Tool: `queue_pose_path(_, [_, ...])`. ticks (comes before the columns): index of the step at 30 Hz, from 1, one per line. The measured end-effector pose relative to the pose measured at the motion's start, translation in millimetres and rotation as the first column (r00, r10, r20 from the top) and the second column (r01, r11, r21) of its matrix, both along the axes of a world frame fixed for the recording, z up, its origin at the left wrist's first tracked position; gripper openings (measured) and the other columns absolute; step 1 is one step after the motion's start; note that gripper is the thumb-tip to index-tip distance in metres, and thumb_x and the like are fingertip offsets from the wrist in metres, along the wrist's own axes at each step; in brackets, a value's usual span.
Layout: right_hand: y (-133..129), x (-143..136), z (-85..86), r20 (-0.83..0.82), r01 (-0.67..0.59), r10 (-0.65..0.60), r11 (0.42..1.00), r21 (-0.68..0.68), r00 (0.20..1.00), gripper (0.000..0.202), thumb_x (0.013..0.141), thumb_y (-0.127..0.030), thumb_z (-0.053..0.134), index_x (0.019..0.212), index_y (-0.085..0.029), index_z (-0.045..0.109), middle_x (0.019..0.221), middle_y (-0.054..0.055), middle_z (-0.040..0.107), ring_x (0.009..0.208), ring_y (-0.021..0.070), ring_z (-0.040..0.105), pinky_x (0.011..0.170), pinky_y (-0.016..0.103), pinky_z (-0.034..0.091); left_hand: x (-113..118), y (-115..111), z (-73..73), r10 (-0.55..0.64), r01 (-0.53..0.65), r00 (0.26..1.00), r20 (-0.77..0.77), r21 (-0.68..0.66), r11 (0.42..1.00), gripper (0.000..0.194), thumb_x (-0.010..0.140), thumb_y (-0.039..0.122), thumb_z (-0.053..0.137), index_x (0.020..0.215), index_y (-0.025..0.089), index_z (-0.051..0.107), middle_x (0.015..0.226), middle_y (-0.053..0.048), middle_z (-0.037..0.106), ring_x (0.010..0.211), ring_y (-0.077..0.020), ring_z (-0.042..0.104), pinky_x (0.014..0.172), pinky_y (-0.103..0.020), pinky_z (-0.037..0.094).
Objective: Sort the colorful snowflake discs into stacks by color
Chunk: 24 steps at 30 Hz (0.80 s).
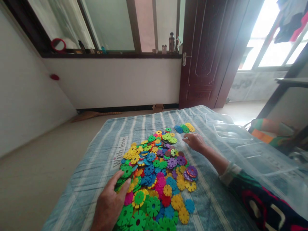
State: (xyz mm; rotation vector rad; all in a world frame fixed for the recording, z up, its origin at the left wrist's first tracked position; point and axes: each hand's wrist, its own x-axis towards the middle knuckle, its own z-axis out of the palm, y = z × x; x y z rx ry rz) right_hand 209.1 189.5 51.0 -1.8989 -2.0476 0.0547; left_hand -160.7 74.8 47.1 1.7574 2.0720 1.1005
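Note:
A heap of notched plastic flower discs (156, 163) in many colours spreads over the striped blue cloth (91, 173). At the heap's left edge is my left hand (109, 202), thumb and forefinger apart, touching green discs (126, 171). My right hand (194, 142) is to the right of the heap's far end, fingers curled together; whether a small piece is between them cannot be seen. Just beyond it lie three short overlapping rows of discs: blue (178, 129), green (185, 128) and yellow (190, 127).
Clear plastic containers (232, 132) and a large clear lid or tray (267, 158) lie along the cloth's right side. Past the far edge are a small cardboard box (158, 107), a dark red door (204, 54) and a window ledge (115, 55) with bottles.

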Motion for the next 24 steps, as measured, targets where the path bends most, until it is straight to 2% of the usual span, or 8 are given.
queue_pose_path(6, [-47.3,-18.3,-11.3,-0.020,-0.007,0.007,1.000,0.013,1.000,0.028,0.088,-0.038,0.046,0.098,-0.026,0.069,0.080,0.004,0.072,0.078,0.0188,0.066,0.063,0.025,0.038,15.0,-6.0,9.3,-0.048,0.049,0.999,0.010,-0.042,0.998,0.045,0.070,0.047,0.053,0.103,0.018,0.064,0.120,-0.007,0.066,0.111,-0.0254,0.060,0.101,-0.034,0.044])
queue_pose_path(11, [-73.0,-26.0,-17.3,-0.047,-0.018,0.024,0.992,0.123,0.999,0.025,0.088,-0.033,0.045,0.087,-0.025,0.069,0.080,0.002,0.072,0.076,0.0169,0.065,0.061,0.024,0.033,19.4,-9.4,14.1,-0.052,0.054,0.998,0.019,-0.063,0.997,0.048,0.072,0.044,0.052,0.109,0.015,0.062,0.119,-0.010,0.066,0.111,-0.0256,0.060,0.100,-0.036,0.044])
queue_pose_path(16, [-85.8,-23.7,-24.4,-0.132,0.018,0.009,0.978,0.208,0.991,0.024,0.087,-0.029,0.046,0.086,-0.022,0.069,0.087,0.003,0.070,0.081,0.0166,0.062,0.067,0.024,0.036,7.4,-11.5,13.8,-0.026,0.026,1.000,0.010,-0.063,0.998,0.043,0.073,0.041,0.054,0.107,0.016,0.063,0.114,-0.010,0.067,0.106,-0.0254,0.063,0.095,-0.037,0.048])
queue_pose_path(19, [-90.5,-21.1,-28.9,-0.180,0.031,0.008,0.977,0.211,0.984,0.024,0.086,-0.030,0.046,0.084,-0.022,0.069,0.086,0.003,0.068,0.081,0.0164,0.061,0.069,0.025,0.037,1.0,-16.9,15.0,-0.013,0.010,0.999,-0.030,-0.083,0.996,0.039,0.073,0.040,0.054,0.104,0.017,0.064,0.111,-0.009,0.069,0.105,-0.0256,0.063,0.095,-0.037,0.048])
queue_pose_path(24, [-97.8,-21.0,-34.3,-0.255,0.008,0.044,0.980,0.200,0.966,0.024,0.084,-0.035,0.049,0.079,-0.022,0.069,0.082,0.002,0.065,0.074,0.0147,0.059,0.067,0.025,0.038,0.6,-26.5,13.8,-0.024,0.019,0.998,-0.055,-0.098,0.995,0.045,0.074,0.044,0.052,0.105,0.014,0.063,0.113,-0.011,0.068,0.105,-0.0261,0.063,0.095,-0.036,0.047])
